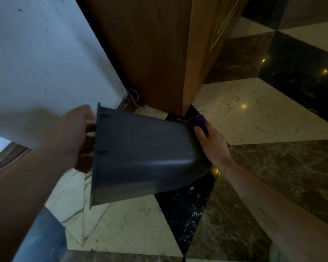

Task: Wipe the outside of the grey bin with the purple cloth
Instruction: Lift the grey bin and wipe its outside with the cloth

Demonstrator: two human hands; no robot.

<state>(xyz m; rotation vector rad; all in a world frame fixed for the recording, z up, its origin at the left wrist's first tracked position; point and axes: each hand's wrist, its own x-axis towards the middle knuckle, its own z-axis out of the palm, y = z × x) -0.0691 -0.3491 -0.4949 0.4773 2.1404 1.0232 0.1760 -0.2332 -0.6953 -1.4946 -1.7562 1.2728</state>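
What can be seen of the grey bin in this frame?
The grey bin is dark, matte, plastic-looking and tapered, with a flanged rim bearing small ribs. It is held tipped on its side above the floor, rim to the left, base to the right. The left hand grips the rim; the right hand presses the purple cloth against the base end.

A pale, scuffed plaster wall [38, 59] is seen at the left, marked with small dark spots. A tall cabinet of brown wood grain [150, 52] is set against it, its lighter front panel [203, 53] trimmed with a thin pale moulding. The polished marble floor [254, 112] is laid in cream, brown and black triangles, and small points of warm light are reflected in it. A thin white cable [134, 97] is tucked into the corner at the cabinet's foot.
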